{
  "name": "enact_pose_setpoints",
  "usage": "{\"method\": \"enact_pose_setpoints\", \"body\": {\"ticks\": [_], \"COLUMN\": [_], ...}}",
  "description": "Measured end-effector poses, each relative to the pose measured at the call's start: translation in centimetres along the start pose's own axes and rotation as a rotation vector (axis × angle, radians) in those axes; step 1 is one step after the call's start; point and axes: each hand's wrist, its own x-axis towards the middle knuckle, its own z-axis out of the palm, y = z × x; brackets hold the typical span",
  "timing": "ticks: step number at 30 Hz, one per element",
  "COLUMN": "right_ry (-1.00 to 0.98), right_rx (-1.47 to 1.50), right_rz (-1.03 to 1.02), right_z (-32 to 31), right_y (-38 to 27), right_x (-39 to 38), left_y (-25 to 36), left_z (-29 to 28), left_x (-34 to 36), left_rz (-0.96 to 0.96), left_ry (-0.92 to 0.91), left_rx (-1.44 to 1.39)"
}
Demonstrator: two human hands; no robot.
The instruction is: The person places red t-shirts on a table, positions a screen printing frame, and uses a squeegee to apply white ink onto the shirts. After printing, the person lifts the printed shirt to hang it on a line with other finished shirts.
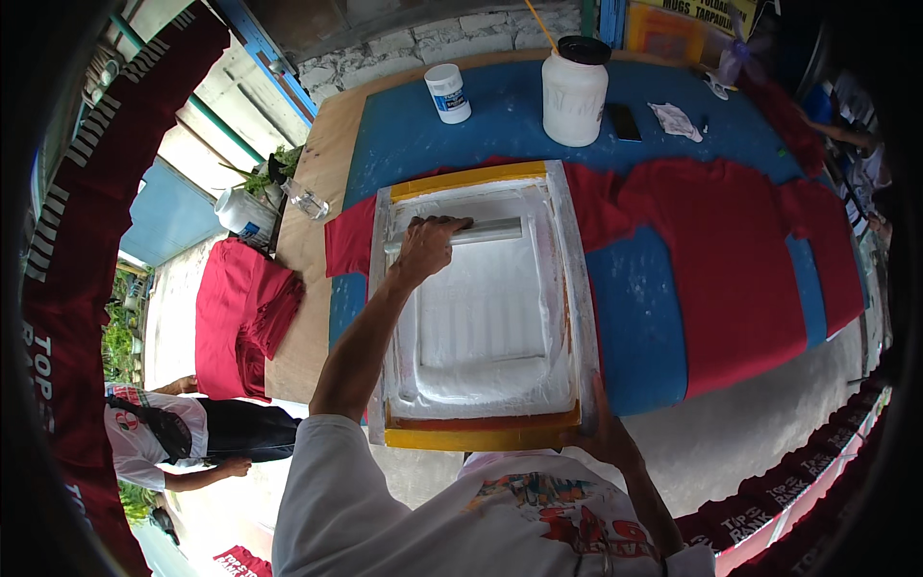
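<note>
A screen frame (pixel 481 404) with white ink across its mesh and yellow tape at both ends lies over a red shirt (pixel 348 231) on the blue board. My left hand (pixel 428 245) grips a grey squeegee (pixel 495 231) across the upper part of the screen, its forearm reaching in from the lower left. My right hand (pixel 601 433) is closed on the lower right edge of the frame, its fingers partly hidden by it.
More red shirts (pixel 731 288) lie right. A white cup (pixel 447 94), lidded jar (pixel 574 101) and phone (pixel 623 122) stand or lie behind. A co-worker (pixel 173 433) is by folded red cloth (pixel 240 308) at left; another person (pixel 870 168) is far right. Printed cloths hang around.
</note>
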Motion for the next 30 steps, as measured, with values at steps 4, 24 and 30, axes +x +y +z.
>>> {"method": "enact_pose_setpoints", "body": {"ticks": [4, 24, 30], "right_ry": [-0.015, -0.011, -0.027], "right_rx": [0.038, -0.059, -0.018], "right_rz": [0.077, -0.025, 0.049], "right_z": [-0.2, 0.1, 0.3], "right_y": [-0.3, 0.5, 0.4], "right_x": [0.0, 0.2, 0.1], "left_y": [-2.3, 15.0, 18.8], "left_z": [1.4, 0.9, 1.2], "left_x": [4.8, -20.4, -25.7], "left_rz": [-0.058, -0.012, -0.043], "left_ry": [-0.099, -0.053, -0.02], "left_rx": [0.048, -0.046, -0.054]}}
